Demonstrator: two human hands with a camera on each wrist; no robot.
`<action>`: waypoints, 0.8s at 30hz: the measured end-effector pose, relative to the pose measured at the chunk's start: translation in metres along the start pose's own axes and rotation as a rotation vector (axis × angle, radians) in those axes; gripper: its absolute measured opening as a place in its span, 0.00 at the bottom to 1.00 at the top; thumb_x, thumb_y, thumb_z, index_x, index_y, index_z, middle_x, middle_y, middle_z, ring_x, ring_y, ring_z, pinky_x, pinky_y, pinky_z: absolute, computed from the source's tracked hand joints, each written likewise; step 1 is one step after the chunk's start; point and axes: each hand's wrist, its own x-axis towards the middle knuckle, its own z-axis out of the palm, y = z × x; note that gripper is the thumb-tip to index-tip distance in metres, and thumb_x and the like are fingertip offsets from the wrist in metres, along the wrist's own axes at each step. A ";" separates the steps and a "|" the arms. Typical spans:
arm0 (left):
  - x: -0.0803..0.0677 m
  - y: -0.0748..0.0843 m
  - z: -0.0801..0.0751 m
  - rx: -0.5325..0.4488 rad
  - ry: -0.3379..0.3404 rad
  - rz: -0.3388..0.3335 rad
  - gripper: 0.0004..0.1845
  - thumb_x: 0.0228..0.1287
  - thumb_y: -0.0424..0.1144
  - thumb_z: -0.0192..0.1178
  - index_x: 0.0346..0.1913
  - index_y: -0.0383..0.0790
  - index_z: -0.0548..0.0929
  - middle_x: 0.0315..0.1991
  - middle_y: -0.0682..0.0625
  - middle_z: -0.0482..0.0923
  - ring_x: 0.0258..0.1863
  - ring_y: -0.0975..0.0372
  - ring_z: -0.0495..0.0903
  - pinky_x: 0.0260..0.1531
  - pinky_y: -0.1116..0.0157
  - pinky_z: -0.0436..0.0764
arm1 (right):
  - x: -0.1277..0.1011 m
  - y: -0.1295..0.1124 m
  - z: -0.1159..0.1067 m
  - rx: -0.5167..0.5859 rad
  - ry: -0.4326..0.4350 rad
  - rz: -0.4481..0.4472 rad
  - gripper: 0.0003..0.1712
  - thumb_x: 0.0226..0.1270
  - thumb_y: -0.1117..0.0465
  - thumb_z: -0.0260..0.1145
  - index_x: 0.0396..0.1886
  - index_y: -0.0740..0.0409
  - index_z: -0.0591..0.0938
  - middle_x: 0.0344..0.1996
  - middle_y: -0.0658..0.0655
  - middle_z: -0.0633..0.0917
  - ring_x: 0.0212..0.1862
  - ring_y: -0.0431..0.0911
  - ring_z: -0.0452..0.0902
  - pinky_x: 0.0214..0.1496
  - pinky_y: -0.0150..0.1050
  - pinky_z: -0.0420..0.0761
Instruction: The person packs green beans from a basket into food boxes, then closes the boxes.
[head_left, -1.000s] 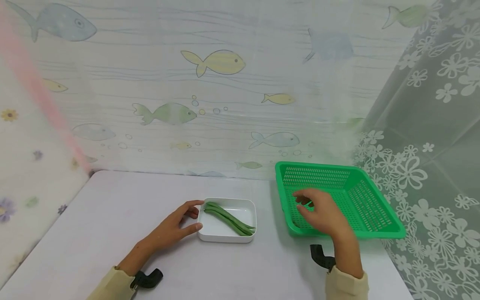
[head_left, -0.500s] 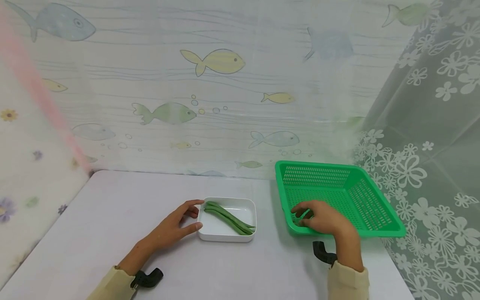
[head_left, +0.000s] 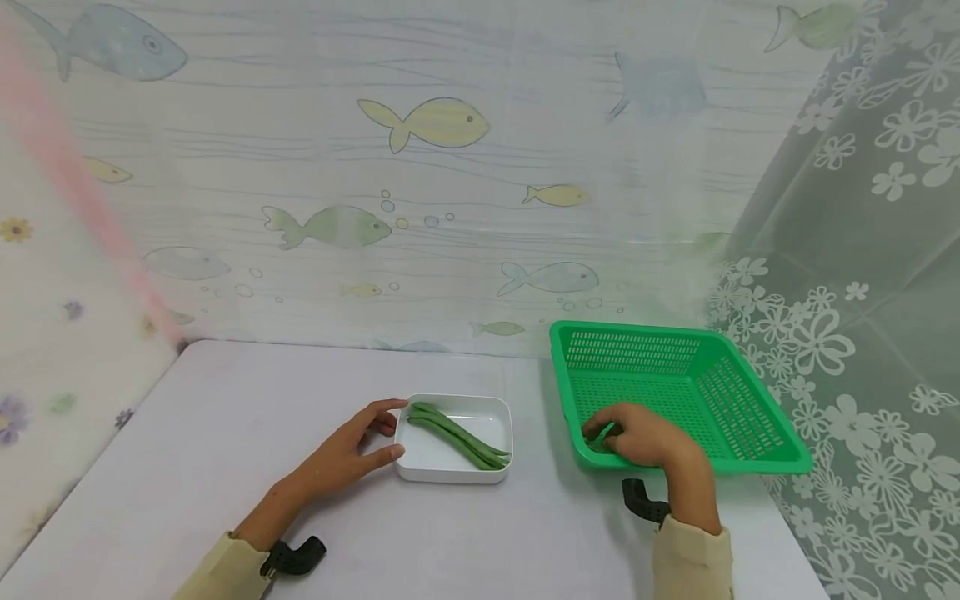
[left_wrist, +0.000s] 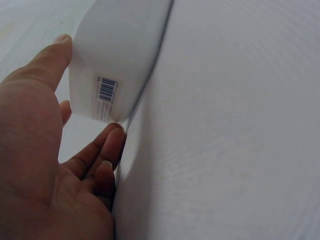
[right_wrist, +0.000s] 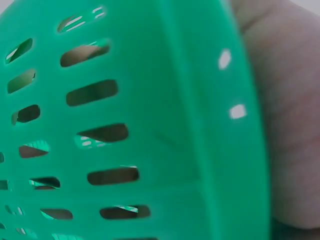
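Note:
A white dish (head_left: 491,406) on the table holds several green beans (head_left: 457,437). My left hand (head_left: 384,430) holds the dish's left end, index finger at the far corner and thumb at the near corner. In the left wrist view the thumb (left_wrist: 50,60) lies along the dish's wall (left_wrist: 120,45) and the fingers touch its lower corner. My right hand (head_left: 615,435) grips the near-left corner of the green slotted basket (head_left: 675,383), fingers curled over the rim. The right wrist view shows the basket wall (right_wrist: 175,125) up close, with the palm (right_wrist: 295,125) behind it.
The pale table (head_left: 262,417) is walled by a fish-print curtain (head_left: 420,208) behind and a flowered curtain (head_left: 862,292) to the right. The basket stands close to the table's right edge. A barcode label (left_wrist: 106,90) is on the dish's side.
My right hand came down from above the basket onto its near-left corner and curled over the rim. The left hand, dish and beans have stayed put.

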 end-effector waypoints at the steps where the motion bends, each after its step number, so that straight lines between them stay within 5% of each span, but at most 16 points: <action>1: 0.000 0.000 0.000 0.000 0.000 -0.002 0.36 0.75 0.53 0.67 0.80 0.60 0.65 0.62 0.54 0.77 0.61 0.59 0.79 0.63 0.51 0.75 | 0.001 0.000 0.000 -0.005 -0.006 -0.001 0.22 0.67 0.74 0.61 0.51 0.51 0.91 0.50 0.52 0.89 0.53 0.55 0.84 0.49 0.51 0.83; 24: 0.001 -0.007 0.003 -0.028 -0.007 -0.010 0.35 0.75 0.54 0.67 0.79 0.64 0.65 0.62 0.55 0.77 0.63 0.59 0.80 0.63 0.48 0.74 | 0.016 0.005 0.003 -0.002 -0.056 0.025 0.16 0.63 0.73 0.65 0.43 0.52 0.90 0.43 0.49 0.88 0.48 0.48 0.78 0.49 0.50 0.81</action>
